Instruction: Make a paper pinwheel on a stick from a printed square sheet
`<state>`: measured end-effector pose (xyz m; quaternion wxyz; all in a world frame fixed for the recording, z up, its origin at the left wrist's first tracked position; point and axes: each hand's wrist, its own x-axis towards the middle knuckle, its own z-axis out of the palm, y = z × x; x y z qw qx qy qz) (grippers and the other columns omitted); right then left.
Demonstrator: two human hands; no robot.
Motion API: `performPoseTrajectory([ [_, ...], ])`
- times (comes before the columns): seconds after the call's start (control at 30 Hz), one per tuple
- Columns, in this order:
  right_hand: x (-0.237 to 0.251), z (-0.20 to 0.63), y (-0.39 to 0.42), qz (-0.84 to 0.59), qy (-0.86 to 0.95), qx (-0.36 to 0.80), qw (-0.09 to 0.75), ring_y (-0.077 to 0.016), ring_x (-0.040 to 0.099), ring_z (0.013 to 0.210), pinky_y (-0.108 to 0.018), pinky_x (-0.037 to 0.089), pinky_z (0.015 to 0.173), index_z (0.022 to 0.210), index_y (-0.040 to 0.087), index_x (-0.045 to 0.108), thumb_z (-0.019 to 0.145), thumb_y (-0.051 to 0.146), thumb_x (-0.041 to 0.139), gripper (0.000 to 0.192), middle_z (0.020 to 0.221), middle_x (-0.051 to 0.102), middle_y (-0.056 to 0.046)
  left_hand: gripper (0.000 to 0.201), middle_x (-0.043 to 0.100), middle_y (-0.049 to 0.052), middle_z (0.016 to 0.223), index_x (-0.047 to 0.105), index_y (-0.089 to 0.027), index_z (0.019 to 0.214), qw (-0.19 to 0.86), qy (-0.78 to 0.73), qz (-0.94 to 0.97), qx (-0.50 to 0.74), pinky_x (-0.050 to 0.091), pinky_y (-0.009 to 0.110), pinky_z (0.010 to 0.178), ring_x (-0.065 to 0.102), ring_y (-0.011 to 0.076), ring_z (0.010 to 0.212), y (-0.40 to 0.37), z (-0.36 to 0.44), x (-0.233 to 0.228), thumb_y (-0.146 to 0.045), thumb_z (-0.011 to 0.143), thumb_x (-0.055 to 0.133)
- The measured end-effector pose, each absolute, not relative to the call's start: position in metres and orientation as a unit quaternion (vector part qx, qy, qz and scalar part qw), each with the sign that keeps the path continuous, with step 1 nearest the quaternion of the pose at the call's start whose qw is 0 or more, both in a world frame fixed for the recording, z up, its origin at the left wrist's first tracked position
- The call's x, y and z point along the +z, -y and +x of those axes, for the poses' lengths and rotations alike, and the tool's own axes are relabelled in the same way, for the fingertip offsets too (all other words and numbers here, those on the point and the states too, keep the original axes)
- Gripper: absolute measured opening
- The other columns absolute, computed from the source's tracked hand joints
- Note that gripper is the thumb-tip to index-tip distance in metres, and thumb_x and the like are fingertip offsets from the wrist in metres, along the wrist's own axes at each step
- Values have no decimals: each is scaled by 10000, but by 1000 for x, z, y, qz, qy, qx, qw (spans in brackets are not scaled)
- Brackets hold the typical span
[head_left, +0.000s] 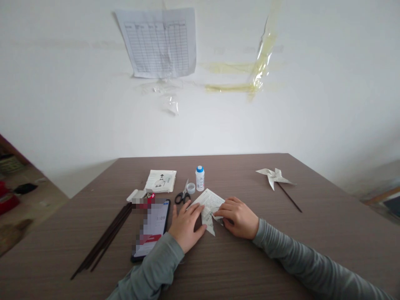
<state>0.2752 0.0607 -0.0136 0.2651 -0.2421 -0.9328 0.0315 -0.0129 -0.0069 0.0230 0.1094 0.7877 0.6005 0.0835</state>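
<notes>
I press a partly folded printed paper (208, 205) flat on the table (237, 266), about midway between its side edges. My left hand (186, 225) lies spread on its left part, and my right hand (238, 216) pinches a flap with curled fingers. If my left palm slides, the crease could run crooked. The scissors (182, 196) and glue bottle (200, 178) sit just behind, easy to knock.

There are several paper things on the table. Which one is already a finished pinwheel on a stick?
The white pinwheel at the far right, apart from both hands. Its blades are folded and a dark stick joins it; the printed sheet under the hands has no stick.
</notes>
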Motion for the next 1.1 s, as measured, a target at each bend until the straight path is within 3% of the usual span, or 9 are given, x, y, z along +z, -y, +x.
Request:
performPoseTrajectory([
  [0.3, -8, 278, -64, -271, 918, 116, 266, -348, 941, 1103, -572, 731, 1223, 1281, 410, 1025, 1251, 340, 761, 275, 1164, 1003, -73, 685, 794, 149, 1880, 833, -357, 1776, 76, -618, 775, 102, 344, 923, 1569, 581, 536, 1881, 1, -11, -2, -371, 1093, 882],
  [0.63, -33, 268, -67, -342, 874, 145, 313, -373, 953, 1085, -560, 758, 1194, 1374, 290, 996, 1263, 340, 715, 306, 1093, 976, -105, 687, 799, 154, 1870, 808, -349, 1797, 86, -612, 778, 113, 310, 949, 1571, 572, 530, 1888, -1, -9, -8, -364, 1114, 880],
  [0.73, -38, 264, -68, -379, 850, 152, 332, -357, 954, 1036, -616, 732, 1284, 1377, 286, 943, 1234, 360, 763, 242, 1050, 963, -80, 684, 794, 157, 1876, 815, -343, 1789, 85, -611, 779, 111, 298, 947, 1577, 572, 529, 1887, -1, -9, -10, -353, 1108, 871],
  [0.83, -39, 263, -66, -396, 849, 142, 320, -382, 956, 1043, -743, 657, 1384, 1225, 350, 929, 1231, 355, 793, 137, 1086, 977, -83, 681, 803, 170, 1862, 829, -329, 1769, 80, -610, 780, 118, 314, 951, 1569, 589, 540, 1871, -1, -9, -11, -344, 1090, 876],
  [0.9, -38, 263, -65, -396, 855, 133, 308, -403, 957, 1072, -802, 616, 1412, 1174, 380, 939, 1243, 343, 787, 171, 1129, 986, -93, 682, 812, 173, 1848, 835, -325, 1759, 76, -608, 781, 123, 330, 952, 1562, 599, 547, 1861, -1, -9, -11, -341, 1079, 882],
  [1.1, -36, 266, -64, -383, 869, 105, 296, -423, 953, 1140, -831, 592, 1426, 1220, 406, 991, 1238, 350, 823, 178, 1183, 985, -118, 679, 825, 165, 1833, 841, -329, 1747, 71, -608, 780, 129, 326, 954, 1561, 606, 545, 1854, -1, -8, -13, -335, 1069, 887],
])
